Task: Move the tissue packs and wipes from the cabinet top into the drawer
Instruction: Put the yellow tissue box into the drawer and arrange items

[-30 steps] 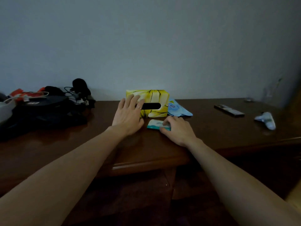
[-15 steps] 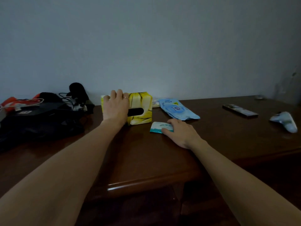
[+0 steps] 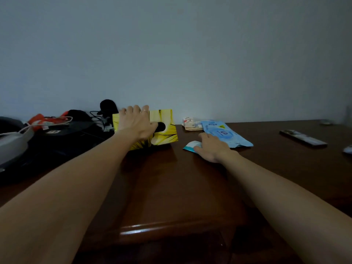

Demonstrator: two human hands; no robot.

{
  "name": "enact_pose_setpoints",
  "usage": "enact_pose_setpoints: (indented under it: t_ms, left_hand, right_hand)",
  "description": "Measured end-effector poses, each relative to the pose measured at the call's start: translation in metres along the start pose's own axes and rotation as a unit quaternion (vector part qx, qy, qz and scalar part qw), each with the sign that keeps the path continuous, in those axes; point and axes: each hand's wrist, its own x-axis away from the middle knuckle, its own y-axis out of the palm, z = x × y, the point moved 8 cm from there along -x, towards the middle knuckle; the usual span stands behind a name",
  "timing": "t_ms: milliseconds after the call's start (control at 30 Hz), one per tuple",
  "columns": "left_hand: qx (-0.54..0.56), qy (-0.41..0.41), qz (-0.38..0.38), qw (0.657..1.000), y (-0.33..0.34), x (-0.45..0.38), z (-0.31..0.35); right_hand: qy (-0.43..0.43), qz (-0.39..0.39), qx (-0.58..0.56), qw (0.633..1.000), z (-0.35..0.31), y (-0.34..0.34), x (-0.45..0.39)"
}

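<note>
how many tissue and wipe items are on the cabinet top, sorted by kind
Tissue boxes: 1, the yellow box with a black oval slot, gripped by the left hand.
Wipes packs: 1, the flat blue pack.
Small tissue packs: 2, a teal-and-white one under the right hand, a white one by the wall.
Total: 4

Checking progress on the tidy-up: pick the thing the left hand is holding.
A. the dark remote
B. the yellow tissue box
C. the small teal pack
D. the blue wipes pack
B: the left hand curls its fingers over the top of the yellow tissue box, while the right hand rests on the small teal pack.
</note>
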Motion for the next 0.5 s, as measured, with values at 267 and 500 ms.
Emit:
enact_pose_setpoints:
  t_ms: [267, 500]
  left_hand:
    - [-0.005, 0.031, 0.16, 0.987, 0.029, -0.018, 0.006]
    - [0.02, 0.021, 0.163, 0.986, 0.048, -0.052, 0.01]
  right_hand:
    - [-0.015, 0.048, 0.069, 0.996, -0.023, 0.009, -0.101]
    - [0.03, -0.007, 0.066, 0.997, -0.022, 0.031, -0.185]
